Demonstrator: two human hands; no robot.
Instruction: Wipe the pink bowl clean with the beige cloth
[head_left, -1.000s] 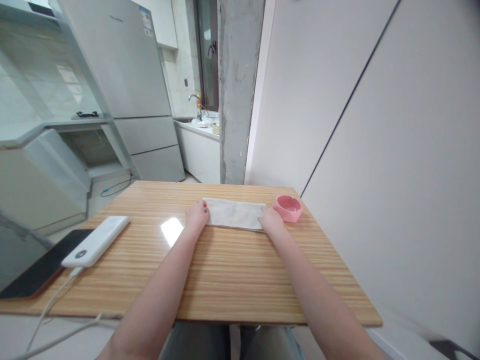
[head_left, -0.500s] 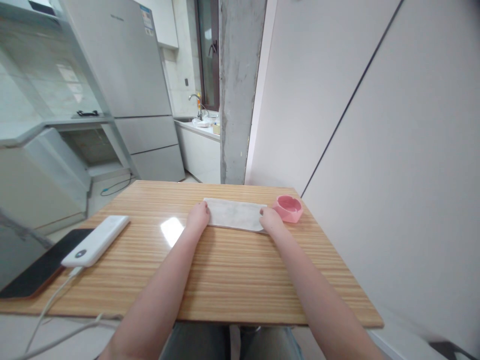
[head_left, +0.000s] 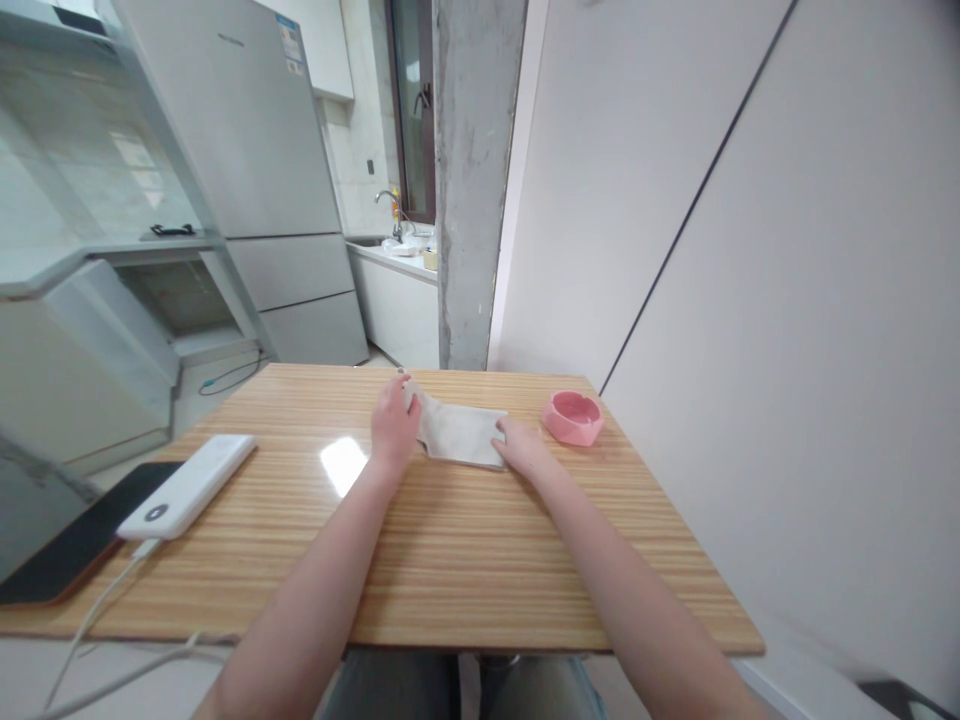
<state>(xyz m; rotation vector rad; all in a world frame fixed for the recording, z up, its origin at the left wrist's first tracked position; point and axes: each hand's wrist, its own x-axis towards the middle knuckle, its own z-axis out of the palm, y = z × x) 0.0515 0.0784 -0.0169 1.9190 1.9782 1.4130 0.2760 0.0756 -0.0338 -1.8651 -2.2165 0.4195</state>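
A folded white cloth (head_left: 466, 436) lies on the wood-grain table (head_left: 480, 560), its left end lifted off the surface. My left hand (head_left: 395, 418) pinches that raised end, thumb and fingers closed on it. At the cloth's right end, my right hand (head_left: 520, 444) grips the edge between thumb and fingers, low against the table. A pink faceted ashtray (head_left: 573, 418) stands just right of my right hand, apart from it.
On the table's left lie a white power bank (head_left: 187, 487) with a cable (head_left: 101, 610) plugged in and a dark flat pad (head_left: 67, 540). A white wall (head_left: 712, 380) runs along the right. Beyond stand a fridge (head_left: 240, 150) and a sink counter (head_left: 397, 290).
The cloth's left end has been raised and bent upward by my left hand. My right hand has shifted left with the right end, away from the ashtray.
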